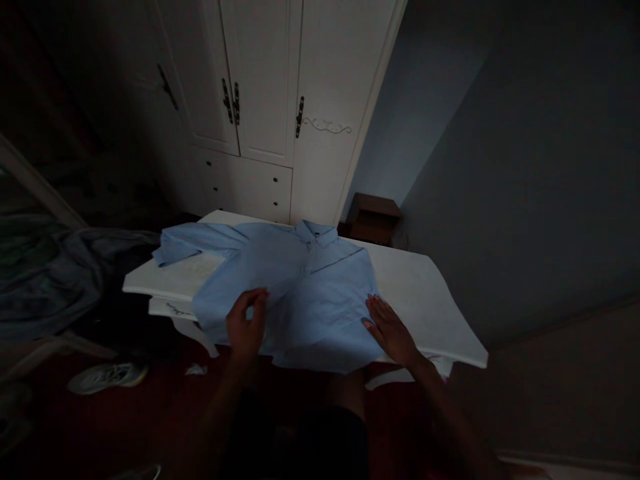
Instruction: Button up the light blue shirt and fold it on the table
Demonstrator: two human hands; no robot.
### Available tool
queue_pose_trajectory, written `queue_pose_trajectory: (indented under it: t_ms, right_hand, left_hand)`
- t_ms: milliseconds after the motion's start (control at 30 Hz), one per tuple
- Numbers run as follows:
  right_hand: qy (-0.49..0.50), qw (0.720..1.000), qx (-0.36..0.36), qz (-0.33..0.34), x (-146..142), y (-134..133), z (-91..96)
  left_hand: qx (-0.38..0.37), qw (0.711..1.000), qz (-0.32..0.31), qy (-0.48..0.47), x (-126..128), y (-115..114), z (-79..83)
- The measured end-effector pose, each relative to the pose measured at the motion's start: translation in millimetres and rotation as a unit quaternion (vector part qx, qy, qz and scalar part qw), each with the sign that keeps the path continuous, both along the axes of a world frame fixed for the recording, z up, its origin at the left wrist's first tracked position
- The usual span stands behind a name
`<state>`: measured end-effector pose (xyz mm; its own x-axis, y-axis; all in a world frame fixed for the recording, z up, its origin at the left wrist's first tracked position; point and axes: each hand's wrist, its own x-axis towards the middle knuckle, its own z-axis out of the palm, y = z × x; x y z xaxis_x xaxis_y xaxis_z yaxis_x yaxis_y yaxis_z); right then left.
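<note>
A light blue collared shirt [320, 313] lies spread out on a white table [410, 280], its collar at the far edge and its hem hanging over the near edge. One sleeve stretches out to the left; on the right side a diagonal fold crosses the chest, and no sleeve extends outward there. My left hand [245, 327] is closed over the left part of the body, thumb and forefinger pinched on what looks like the shirt's fabric. Flat against the shirt's right edge rests my right hand [390, 331], fingers extended.
Behind the table stands a white wardrobe [260, 80] with dark handles. A small brown cabinet [375, 217] is in the corner beside the grey wall. Dark clothes [65, 280] are heaped at left, and a shoe [107, 377] lies on the red floor. The room is dim.
</note>
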<state>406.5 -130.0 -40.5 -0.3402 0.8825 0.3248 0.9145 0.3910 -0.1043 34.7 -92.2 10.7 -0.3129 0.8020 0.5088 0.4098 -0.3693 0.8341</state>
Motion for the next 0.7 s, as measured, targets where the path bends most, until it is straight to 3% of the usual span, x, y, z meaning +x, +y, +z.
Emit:
queue_pose_trajectory:
  t_ms: [100,200,267,333,500,567,700]
  right_hand:
    - [-0.001,1.000,-0.002,-0.002,2,1,-0.9]
    - [0.005,1.000,-0.002,-0.001,4,2,-1.4]
    - [0.012,1.000,-0.006,0.001,5,2,-1.4]
    - [0.018,1.000,-0.010,0.002,6,3,-0.9]
    - [0.035,0.999,-0.015,-0.002,6,3,0.7]
    - [0.039,0.999,-0.016,-0.003,6,4,1.1]
    - [0.042,0.999,-0.020,-0.007,5,4,2.3]
  left_hand:
    - [-0.048,0.994,0.096,0.029,-42,-41,-48.7]
    - [-0.084,0.987,0.074,0.119,-68,-52,-91.3]
    - [-0.107,0.978,0.031,0.177,-73,-50,-108.8]
    - [-0.129,0.968,0.004,0.215,-70,-45,-118.0]
    - [-0.158,0.961,0.018,0.226,-57,-33,-124.3]
    - [-0.163,0.966,0.000,0.201,-58,-32,-124.5]
    - [-0.170,0.977,-0.095,0.086,-72,-38,-118.9]
